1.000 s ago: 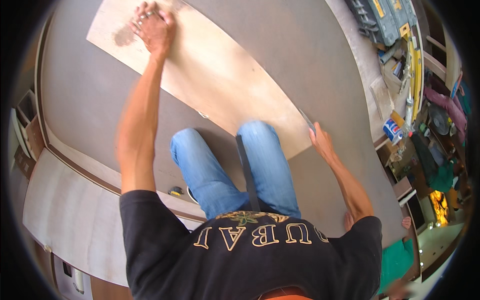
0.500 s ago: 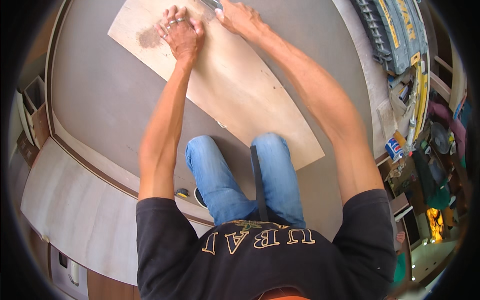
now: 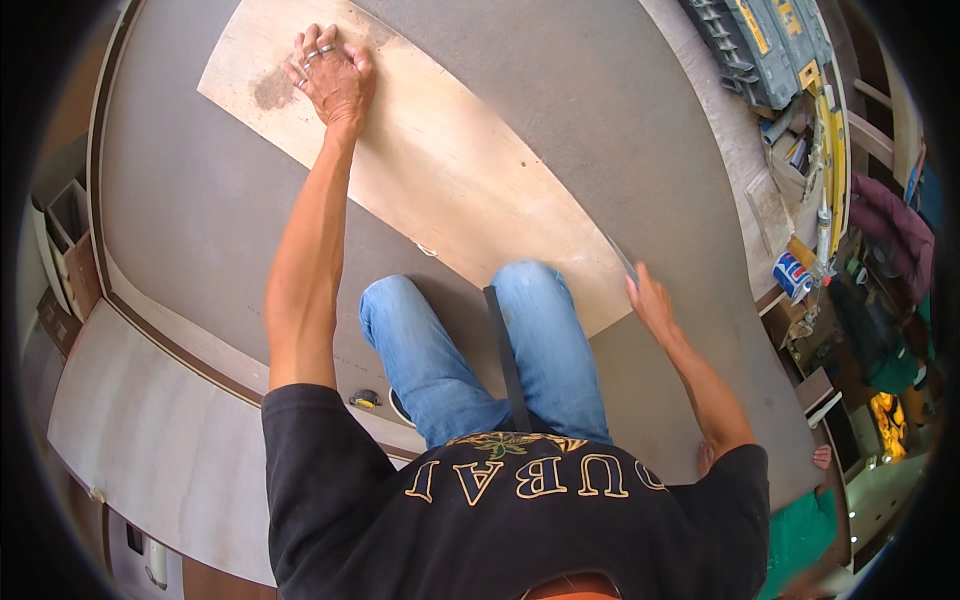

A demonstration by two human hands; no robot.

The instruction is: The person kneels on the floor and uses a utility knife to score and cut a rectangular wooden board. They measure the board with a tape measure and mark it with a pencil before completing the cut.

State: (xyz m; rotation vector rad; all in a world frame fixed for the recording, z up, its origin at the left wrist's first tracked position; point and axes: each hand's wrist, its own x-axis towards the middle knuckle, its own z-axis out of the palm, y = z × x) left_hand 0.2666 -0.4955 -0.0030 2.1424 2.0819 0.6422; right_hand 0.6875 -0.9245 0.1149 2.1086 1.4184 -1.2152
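A long pale plywood board [image 3: 450, 170] lies slantwise on a larger grey-brown sheet, from upper left to near my right knee. My left hand [image 3: 333, 85], with rings on it, presses down on the board's far end. Its fingers are spread, and nothing is in them. Beside it is a brown stained patch [image 3: 272, 90]. My right hand [image 3: 652, 303] is closed on a thin grey blade-like tool [image 3: 622, 256] at the board's right edge, close to its near end. The tool's handle is hidden in the fingers.
I kneel on the grey-brown sheet [image 3: 620, 100], partly over the board. A small yellow-and-black tape measure [image 3: 366, 398] lies left of my legs. On the right stand a dark toolbox [image 3: 765, 50], a yellow level [image 3: 838, 170] and a blue can [image 3: 792, 276]. Someone's green clothing [image 3: 805, 535] shows at lower right.
My right hand has moved with the tool from the board's far end down along its right edge to near my knee. My left hand stays pressed on the board.
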